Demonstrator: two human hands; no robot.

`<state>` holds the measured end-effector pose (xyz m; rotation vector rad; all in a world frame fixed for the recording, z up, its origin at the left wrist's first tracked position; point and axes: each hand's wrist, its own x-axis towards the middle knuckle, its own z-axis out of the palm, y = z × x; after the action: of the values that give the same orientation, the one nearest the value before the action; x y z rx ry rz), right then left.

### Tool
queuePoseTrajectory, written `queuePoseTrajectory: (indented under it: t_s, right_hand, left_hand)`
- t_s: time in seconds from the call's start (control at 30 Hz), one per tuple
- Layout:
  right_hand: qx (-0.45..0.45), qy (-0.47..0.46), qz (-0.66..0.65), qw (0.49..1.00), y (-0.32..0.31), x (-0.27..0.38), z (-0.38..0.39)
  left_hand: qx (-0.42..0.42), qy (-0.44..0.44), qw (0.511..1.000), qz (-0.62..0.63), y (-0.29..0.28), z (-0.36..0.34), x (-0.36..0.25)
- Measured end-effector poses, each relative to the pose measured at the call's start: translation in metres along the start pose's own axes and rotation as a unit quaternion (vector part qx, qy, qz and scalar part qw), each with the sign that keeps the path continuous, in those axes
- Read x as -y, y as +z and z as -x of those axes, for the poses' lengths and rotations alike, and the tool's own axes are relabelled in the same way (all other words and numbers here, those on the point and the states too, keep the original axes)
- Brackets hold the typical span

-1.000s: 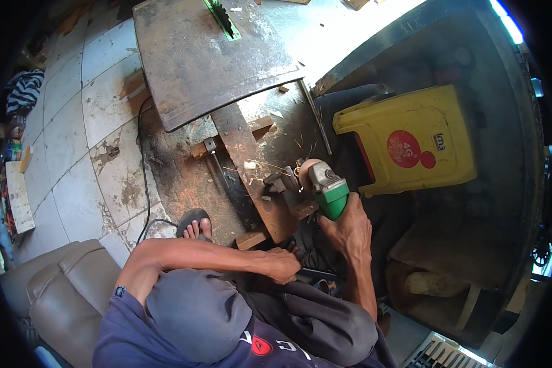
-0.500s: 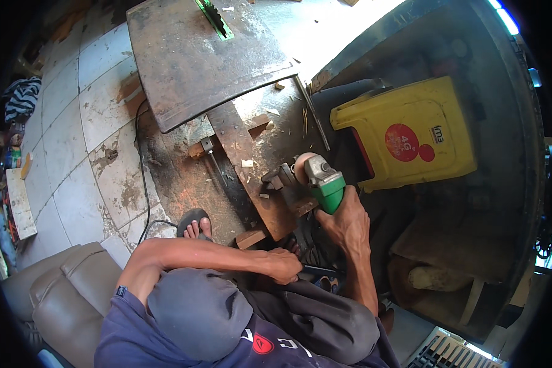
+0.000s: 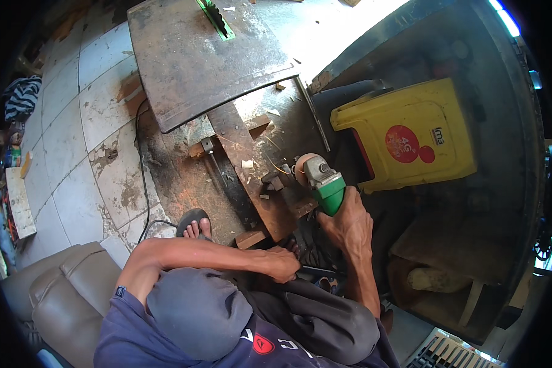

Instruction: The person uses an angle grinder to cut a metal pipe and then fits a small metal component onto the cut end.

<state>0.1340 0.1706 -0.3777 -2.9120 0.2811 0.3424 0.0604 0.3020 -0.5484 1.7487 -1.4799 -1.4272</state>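
My right hand (image 3: 349, 227) is wrapped round the green body of an angle grinder (image 3: 330, 193). The grinder's round disc (image 3: 302, 170) stands beside a small dark metal piece (image 3: 275, 182), and thin orange streaks show near it. I cannot tell whether disc and metal touch. That piece lies by a long brown beam (image 3: 242, 153), which runs out from under the table. My left hand (image 3: 281, 264) is closed in front of my lap, near a dark bar-like thing (image 3: 316, 270). What its fingers hold, if anything, is hidden.
A worn brown tabletop (image 3: 196, 67) with a green-edged slot stands ahead. At right are a yellow plastic bin (image 3: 405, 138) and a dark bench. Wood blocks (image 3: 250, 238), a metal rod (image 3: 313, 113) and a black cable (image 3: 145, 178) lie around. A brown padded seat (image 3: 73, 300) is at left.
The grinder and my right hand have shifted very slightly. Thin orange streaks now curve left of the disc, where before they showed farther up. My left hand stays almost in place.
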Motion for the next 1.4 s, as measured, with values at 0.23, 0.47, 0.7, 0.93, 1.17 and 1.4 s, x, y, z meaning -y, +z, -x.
queuePoseTrajectory:
  t_s: [0.23, 0.47, 0.7, 0.93, 1.17, 1.4]
  right_hand:
    - [0.010, -0.027, 0.018, 0.999, -0.005, 0.008, -0.006]
    - [0.015, 0.021, -0.023, 0.999, -0.003, 0.011, -0.013]
    - [0.006, 0.038, -0.048, 0.998, 0.004, 0.002, -0.010]
    - [0.000, 0.061, -0.088, 0.994, 0.003, -0.017, 0.014]
    - [-0.077, 0.140, -0.274, 0.948, 0.002, -0.034, 0.013]
    - [-0.123, 0.149, -0.541, 0.819, 0.030, -0.044, -0.002]
  left_hand:
    - [0.004, -0.007, 1.000, 0.018, 0.004, -0.007, 0.001]
    - [-0.032, 0.012, 0.999, -0.018, 0.012, -0.005, 0.007]
    - [-0.008, -0.004, 1.000, -0.003, -0.006, 0.010, -0.005]
    - [-0.103, 0.015, 0.995, 0.011, -0.005, 0.020, 0.004]
    - [-0.337, 0.033, 0.931, 0.132, -0.049, 0.046, -0.032]
    - [-0.510, 0.079, 0.856, 0.006, -0.072, 0.054, -0.060]
